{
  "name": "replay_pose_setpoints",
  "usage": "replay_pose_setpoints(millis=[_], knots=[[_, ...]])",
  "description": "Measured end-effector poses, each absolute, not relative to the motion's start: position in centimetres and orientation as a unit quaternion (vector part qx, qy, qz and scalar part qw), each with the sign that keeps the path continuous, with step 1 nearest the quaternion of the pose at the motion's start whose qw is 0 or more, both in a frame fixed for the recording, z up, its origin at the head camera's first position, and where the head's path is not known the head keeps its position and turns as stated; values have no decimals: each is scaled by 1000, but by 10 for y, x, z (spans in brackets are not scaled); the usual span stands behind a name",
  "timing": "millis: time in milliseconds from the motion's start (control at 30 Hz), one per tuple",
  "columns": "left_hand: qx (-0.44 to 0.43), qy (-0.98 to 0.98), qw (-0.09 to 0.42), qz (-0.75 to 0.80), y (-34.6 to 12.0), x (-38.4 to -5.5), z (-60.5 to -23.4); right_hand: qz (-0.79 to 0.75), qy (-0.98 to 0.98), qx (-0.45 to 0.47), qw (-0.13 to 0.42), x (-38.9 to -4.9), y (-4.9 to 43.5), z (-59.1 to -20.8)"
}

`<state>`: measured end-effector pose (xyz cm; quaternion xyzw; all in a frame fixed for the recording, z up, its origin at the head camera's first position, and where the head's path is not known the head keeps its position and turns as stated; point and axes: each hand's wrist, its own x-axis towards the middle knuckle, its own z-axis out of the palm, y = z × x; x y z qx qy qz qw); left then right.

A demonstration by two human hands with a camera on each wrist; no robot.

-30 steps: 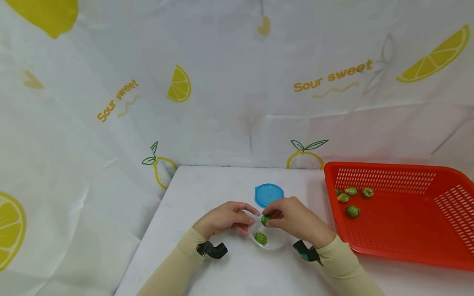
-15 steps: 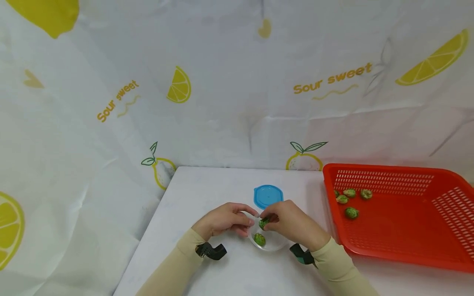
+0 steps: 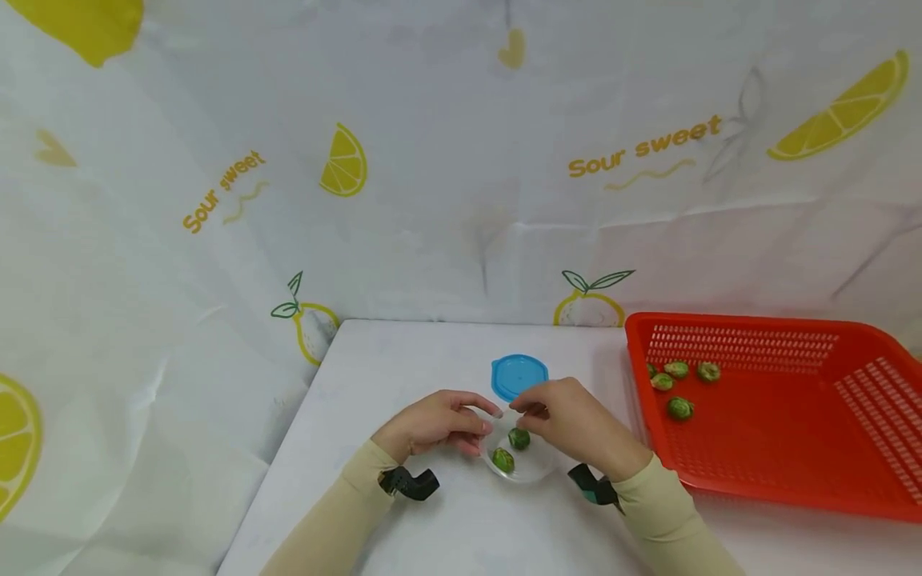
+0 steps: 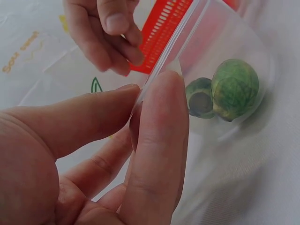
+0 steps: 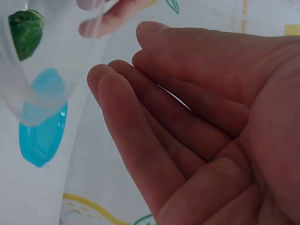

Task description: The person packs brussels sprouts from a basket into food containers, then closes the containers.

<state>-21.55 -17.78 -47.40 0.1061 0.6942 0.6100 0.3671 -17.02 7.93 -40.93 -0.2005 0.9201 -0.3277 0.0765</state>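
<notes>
Two Brussels sprouts lie in a clear plastic bowl (image 3: 529,468) on the white table: one sprout (image 3: 519,438) towards the back, the other sprout (image 3: 503,459) at the front left. My left hand (image 3: 439,424) pinches the bowl's left rim between thumb and fingers, which the left wrist view shows close up. Above the bowl's right side hovers my right hand (image 3: 572,420), its fingers loosely bent and holding nothing; in the right wrist view a gap parts its thumb from the fingertips. Behind the bowl lies a blue lid (image 3: 519,376), partly covered by the right hand in the head view.
To the right stands a red perforated basket (image 3: 763,424). Several Brussels sprouts sit near its left wall, among them a sprout (image 3: 680,409) closest to the front. A white sheet (image 3: 432,240) with lemon prints hangs behind the table.
My right hand has let go of a Brussels sprout, which now lies in the bowl beside the other one, and has lifted slightly. The left hand keeps its hold on the rim.
</notes>
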Motion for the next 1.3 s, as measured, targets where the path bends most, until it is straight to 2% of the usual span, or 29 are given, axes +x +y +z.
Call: replay_pose_setpoints(millis=[233, 433, 667, 933, 1167, 1300], knots=[[107, 706, 365, 598, -175, -217, -475, -328, 923, -193, 51, -160, 109, -390], [98, 709, 361, 598, -180, -213, -475, -317, 925, -199, 65, -153, 149, -366], [102, 702, 364, 604, -179, -211, -472, -297, 933, -184, 91, -162, 216, -347], [99, 705, 365, 600, -176, -211, -474, -282, 934, -162, 147, -185, 287, -367], [100, 705, 362, 602, -175, -210, -475, -317, 916, -116, 216, -208, 321, -389], [100, 699, 365, 606, -174, -208, -473, -321, 911, -115, 233, -220, 334, -402]])
